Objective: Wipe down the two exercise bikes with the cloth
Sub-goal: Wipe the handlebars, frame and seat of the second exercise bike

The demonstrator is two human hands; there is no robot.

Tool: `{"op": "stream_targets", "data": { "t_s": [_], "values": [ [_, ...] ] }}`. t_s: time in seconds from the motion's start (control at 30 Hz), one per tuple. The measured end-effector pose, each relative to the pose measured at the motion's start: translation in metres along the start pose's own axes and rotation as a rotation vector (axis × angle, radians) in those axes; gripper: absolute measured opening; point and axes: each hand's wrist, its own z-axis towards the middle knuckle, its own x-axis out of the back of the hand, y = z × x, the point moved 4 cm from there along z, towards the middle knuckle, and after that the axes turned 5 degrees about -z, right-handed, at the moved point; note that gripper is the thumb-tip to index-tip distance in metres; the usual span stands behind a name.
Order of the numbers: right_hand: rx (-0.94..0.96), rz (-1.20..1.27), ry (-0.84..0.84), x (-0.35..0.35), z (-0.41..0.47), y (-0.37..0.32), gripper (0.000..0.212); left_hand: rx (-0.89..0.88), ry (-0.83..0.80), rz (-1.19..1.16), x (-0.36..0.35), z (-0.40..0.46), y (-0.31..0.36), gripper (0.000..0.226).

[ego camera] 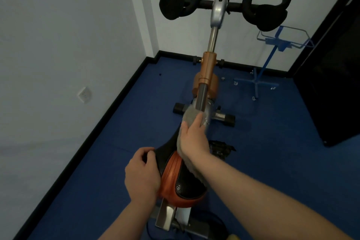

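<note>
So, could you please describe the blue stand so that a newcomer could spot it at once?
Start at the exercise bike in the corner, then look right of its handlebars. The blue stand is on the blue floor against the white wall: a thin pole on a cross-shaped wheeled base, topped by a wire frame, the only blue metal item there.

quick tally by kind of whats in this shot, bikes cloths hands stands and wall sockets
exercise bike: 1
cloth: 1, grey, pressed on the saddle nose by the right hand
hands: 2, counting the left hand at the saddle's side
blue stand: 1
wall socket: 1
total: 6
</note>
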Motion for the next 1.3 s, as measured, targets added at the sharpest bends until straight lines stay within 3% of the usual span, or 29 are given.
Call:
{"op": "stream_targets", "data": {
  "t_s": [0.13, 0.23, 0.37, 0.5, 0.63, 0.8, 0.93, 1.0, 1.2, 1.3],
  "values": [
    [0.155, -0.176, 0.005, -0.007, -0.063, 0.030, 0.073, -0.063, 0.000, 0.024, 0.000, -0.003, 0.004, 0.023],
    [0.072, -0.103, -0.045, -0.006, -0.047, 0.024, 0.071, -0.153, -0.064, 0.081, 0.000, -0.006, 0.009, 0.024],
    [-0.086, -0.020, -0.013, 0.002, -0.013, 0.006, 0.065, -0.258, -0.249, 0.290, -0.005, -0.002, 0.014, 0.033],
    [0.050, -0.118, 0.082, -0.003, -0.056, 0.022, 0.063, -0.285, -0.439, 0.494, -0.010, 0.012, 0.018, 0.036],
    [0.127, -0.079, 0.096, -0.009, -0.082, 0.039, 0.060, -0.280, -0.407, 0.401, -0.008, 0.013, 0.017, 0.034],
    [-0.097, 0.083, -0.038, 0.008, -0.040, 0.025, 0.060, -0.285, -0.364, 0.293, -0.006, 0.013, 0.015, 0.030],
    [-0.011, -0.065, 0.193, -0.004, -0.079, 0.031, 0.054, -0.295, -0.352, 0.223, -0.004, 0.012, 0.015, 0.026],
    [0.057, -0.058, 0.263, -0.015, -0.108, 0.036, 0.061, -0.300, -0.349, 0.180, -0.005, 0.011, 0.014, 0.025],
    [-0.127, 0.001, 0.086, -0.001, -0.058, 0.029, 0.055, -0.340, -0.378, 0.090, -0.002, 0.010, 0.014, 0.028],
    [-0.149, -0.058, 0.153, 0.000, -0.058, 0.020, 0.053, -0.354, -0.382, 0.063, -0.002, 0.010, 0.015, 0.026]
  ]
}}
